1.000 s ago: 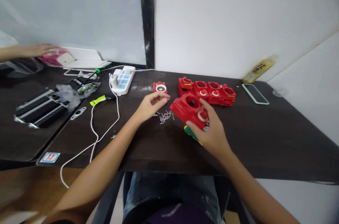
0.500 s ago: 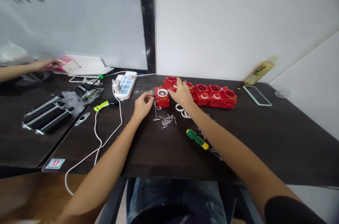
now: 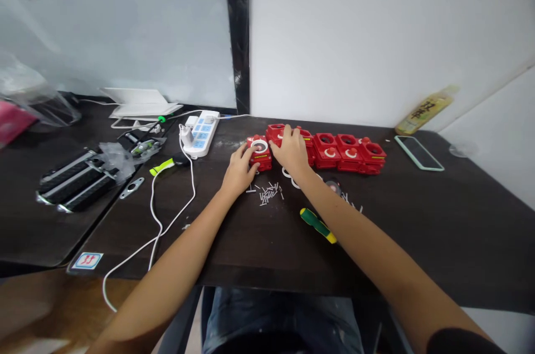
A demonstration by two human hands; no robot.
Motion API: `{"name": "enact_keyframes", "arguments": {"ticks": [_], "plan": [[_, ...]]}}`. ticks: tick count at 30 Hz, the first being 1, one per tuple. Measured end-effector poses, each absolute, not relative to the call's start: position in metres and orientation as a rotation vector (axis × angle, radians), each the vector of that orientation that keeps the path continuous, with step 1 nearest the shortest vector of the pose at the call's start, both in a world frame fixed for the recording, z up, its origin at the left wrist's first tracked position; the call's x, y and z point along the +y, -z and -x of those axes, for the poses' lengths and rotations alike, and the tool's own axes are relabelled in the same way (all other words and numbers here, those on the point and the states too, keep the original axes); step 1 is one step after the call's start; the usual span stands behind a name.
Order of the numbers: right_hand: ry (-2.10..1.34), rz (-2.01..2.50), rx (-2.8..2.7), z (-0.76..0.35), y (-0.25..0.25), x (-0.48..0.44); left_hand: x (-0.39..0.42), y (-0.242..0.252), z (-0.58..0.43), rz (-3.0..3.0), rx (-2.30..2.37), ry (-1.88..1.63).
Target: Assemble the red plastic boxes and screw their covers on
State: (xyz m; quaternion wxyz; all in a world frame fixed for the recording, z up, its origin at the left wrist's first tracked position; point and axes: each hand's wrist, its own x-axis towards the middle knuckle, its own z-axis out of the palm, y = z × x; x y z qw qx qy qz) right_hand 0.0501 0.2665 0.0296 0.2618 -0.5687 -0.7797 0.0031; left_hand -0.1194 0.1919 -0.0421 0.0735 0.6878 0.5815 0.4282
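seemingly laminate desk (image 3: 438,220), white wall (image 3: 355,36)

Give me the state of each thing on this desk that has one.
Left hand, fingers over the small red housing.
Right hand, resting on the end of the red housing row.
Green-and-yellow screwdriver, lying down, shaft hidden.
Power strip, white plug inserted.
Loose screws, scattered in a small heap.
Phone, lying flat, screen dark.
Yellow bottle, lying tilted.
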Motion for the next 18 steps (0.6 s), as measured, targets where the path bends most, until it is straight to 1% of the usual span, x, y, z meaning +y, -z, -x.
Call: {"name": "enact_keyframes", "arguments": {"ticks": [7,11,18], "plan": [[0.048,1.514,-2.189,-0.045,-0.02,0.259,0.191,0.038,0.125,-1.996,1.772,-1.333],[0.02,1.504,-2.232,-0.044,-0.015,0.253,0.194,0.037,0.132,-2.005,1.733,-1.339],[-0.048,1.577,-2.36,-0.05,-0.024,0.251,0.198,0.035,0.141,-1.971,1.61,-1.397]]}}
